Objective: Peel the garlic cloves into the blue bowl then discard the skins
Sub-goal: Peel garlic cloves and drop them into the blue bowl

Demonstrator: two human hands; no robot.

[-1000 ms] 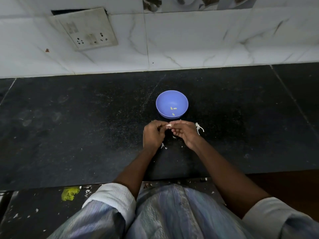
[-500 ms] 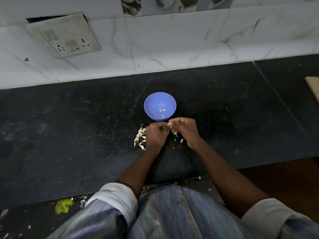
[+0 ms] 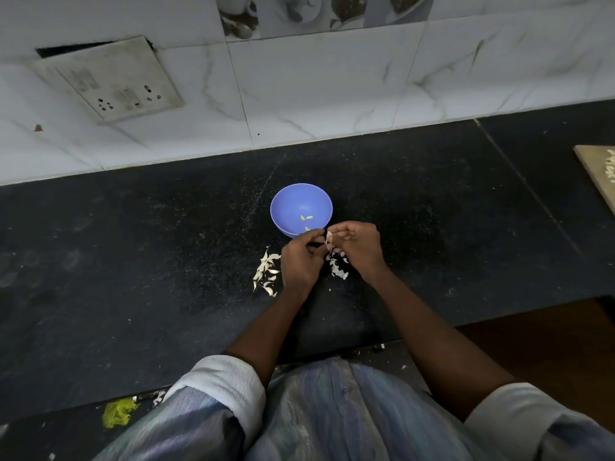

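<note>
Your hands are meeting just in front of the bowl [image 3: 301, 207], mid-counter [image 3: 133, 261], well apart from the wall and the front edge. Your left hand [image 3: 301, 261] and right hand [image 3: 357, 249] are both pinching one clove [image 3: 329, 237] between curled fingers. Unpeeled cloves [image 3: 266, 271] are lying just left; skins [image 3: 337, 266] are lying beneath your hands.
</note>
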